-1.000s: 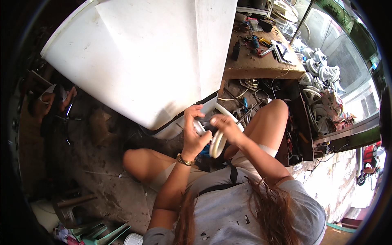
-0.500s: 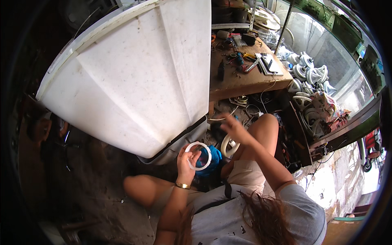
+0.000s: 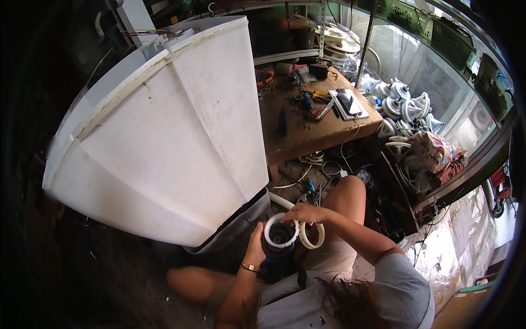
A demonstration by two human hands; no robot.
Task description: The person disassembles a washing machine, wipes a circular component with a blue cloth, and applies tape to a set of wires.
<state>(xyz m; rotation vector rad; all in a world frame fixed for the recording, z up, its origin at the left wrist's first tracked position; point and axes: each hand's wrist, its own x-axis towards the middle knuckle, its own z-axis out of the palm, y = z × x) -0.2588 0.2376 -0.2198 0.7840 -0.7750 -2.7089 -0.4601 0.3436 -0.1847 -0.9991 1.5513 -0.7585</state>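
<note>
A white ring with a notched edge sits over a dark round part, which shows through its opening. My left hand is closed round the left side of these two pieces. The fingers of my right hand bend down onto the ring's upper right edge, with their tips partly hidden. Beside it, below my right hand, is a cream-coloured ring, close to my right knee. I cannot tell whether the two rings touch.
A large white plastic casing stands at the left front. Beyond it, a wooden table carries tools, a phone and cables. At the right, white wheel-like parts and a dark drawer stand. A pale pipe lies ahead.
My right hand has come down and left onto the white ring. The dark round part now shows beneath the ring, where the blue cloth showed before. The view has shifted.
</note>
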